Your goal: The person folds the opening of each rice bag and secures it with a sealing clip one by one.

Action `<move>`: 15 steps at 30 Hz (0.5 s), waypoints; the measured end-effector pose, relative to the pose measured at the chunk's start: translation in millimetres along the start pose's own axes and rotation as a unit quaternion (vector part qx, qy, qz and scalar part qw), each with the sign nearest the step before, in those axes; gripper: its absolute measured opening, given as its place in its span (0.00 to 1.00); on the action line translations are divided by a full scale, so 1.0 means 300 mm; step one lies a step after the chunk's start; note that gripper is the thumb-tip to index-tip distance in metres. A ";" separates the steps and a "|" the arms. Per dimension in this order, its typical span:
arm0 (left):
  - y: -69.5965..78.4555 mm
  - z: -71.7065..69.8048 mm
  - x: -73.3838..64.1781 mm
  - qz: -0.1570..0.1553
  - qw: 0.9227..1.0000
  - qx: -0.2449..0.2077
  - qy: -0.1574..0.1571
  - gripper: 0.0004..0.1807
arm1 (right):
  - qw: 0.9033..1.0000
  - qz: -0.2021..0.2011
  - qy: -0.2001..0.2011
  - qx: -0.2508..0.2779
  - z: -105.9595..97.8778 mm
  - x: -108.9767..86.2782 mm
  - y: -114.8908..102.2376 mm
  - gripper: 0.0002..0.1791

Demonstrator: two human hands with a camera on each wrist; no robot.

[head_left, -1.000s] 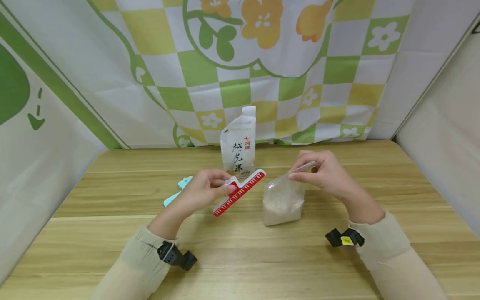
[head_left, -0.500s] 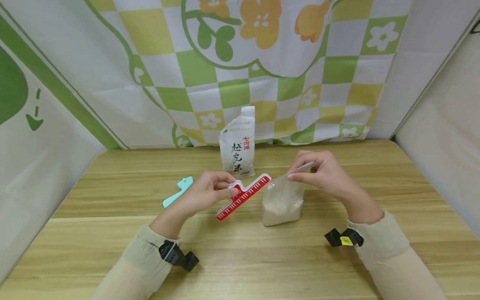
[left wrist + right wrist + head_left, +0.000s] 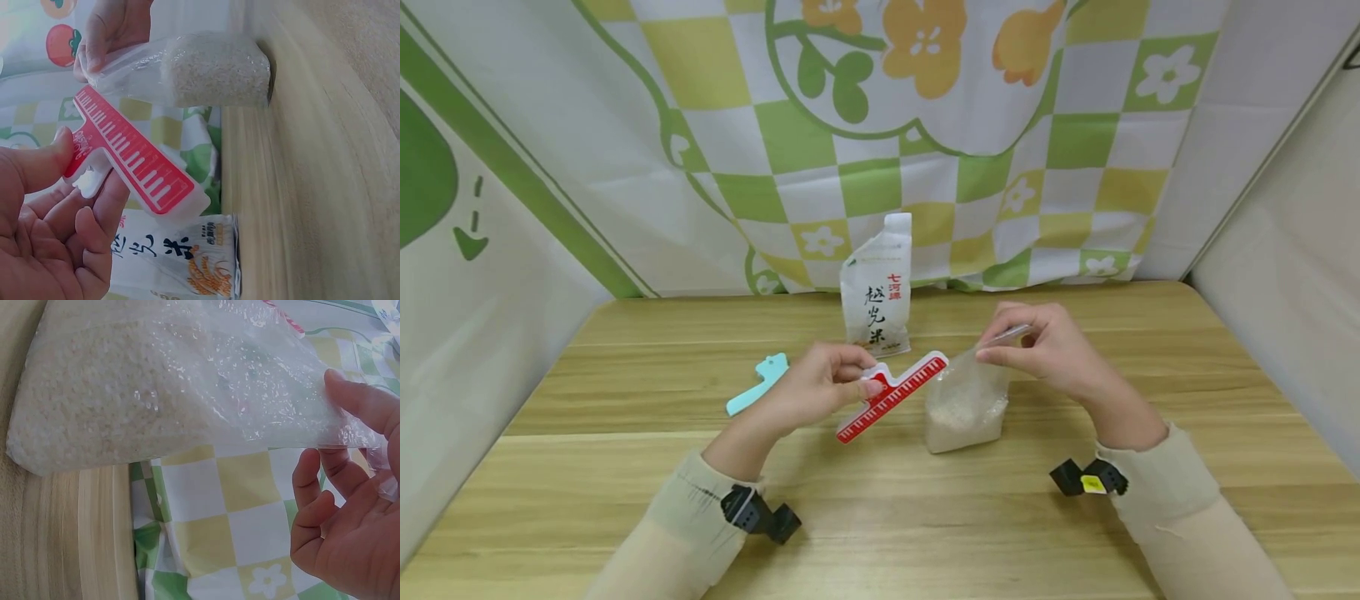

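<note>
My left hand (image 3: pixel 816 387) pinches a red and white clip (image 3: pixel 891 396) printed with piano keys, thumb on its front and fingers behind. In the left wrist view the clip (image 3: pixel 134 153) slants across, its long edge toward the bag. My right hand (image 3: pixel 1041 346) pinches the gathered top of a clear plastic bag (image 3: pixel 966 408) of white rice. The bag's bottom stands on the table, and its upper part is drawn up toward the right. In the right wrist view the rice bag (image 3: pixel 112 394) fills the upper left, with the thumb and fingers of my right hand (image 3: pixel 356 506) at its top.
Behind the clip stands a white printed rice package (image 3: pixel 876 287) with a slanted, cut top. A light-blue animal-shaped clip (image 3: pixel 760 385) lies on the wooden table (image 3: pixel 925 525) left of my left hand. A checked, flowered cloth (image 3: pixel 936 179) hangs along the back edge.
My left hand has carried the red clip slightly right and down, so its upper end now comes up to the bag's left side. My right hand keeps its hold on the bag.
</note>
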State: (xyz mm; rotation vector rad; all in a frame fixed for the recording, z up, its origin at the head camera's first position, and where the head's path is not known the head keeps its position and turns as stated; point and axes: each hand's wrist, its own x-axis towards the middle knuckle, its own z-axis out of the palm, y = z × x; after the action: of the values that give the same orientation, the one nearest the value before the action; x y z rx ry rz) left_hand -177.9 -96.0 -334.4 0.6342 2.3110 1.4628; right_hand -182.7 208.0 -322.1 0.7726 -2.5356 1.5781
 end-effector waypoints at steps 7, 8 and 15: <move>0.015 0.019 -0.003 0.000 1.000 0.023 0.016 0.06 | 1.000 0.003 0.001 -0.003 0.002 -0.002 -0.002 0.02; 0.019 0.022 -0.004 0.001 1.000 0.023 0.018 0.06 | 1.000 0.004 0.000 -0.004 0.003 -0.002 -0.002 0.02; 0.041 0.039 -0.007 0.012 0.999 0.039 0.029 0.05 | 1.000 0.003 0.001 -0.007 0.005 -0.001 -0.002 0.02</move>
State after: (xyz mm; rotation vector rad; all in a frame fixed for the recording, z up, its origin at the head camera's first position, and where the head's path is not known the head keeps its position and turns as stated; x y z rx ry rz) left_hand -168.0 -83.6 -328.0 0.6511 2.4228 1.4250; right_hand -182.1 206.6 -322.5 0.7607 -2.5476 1.5604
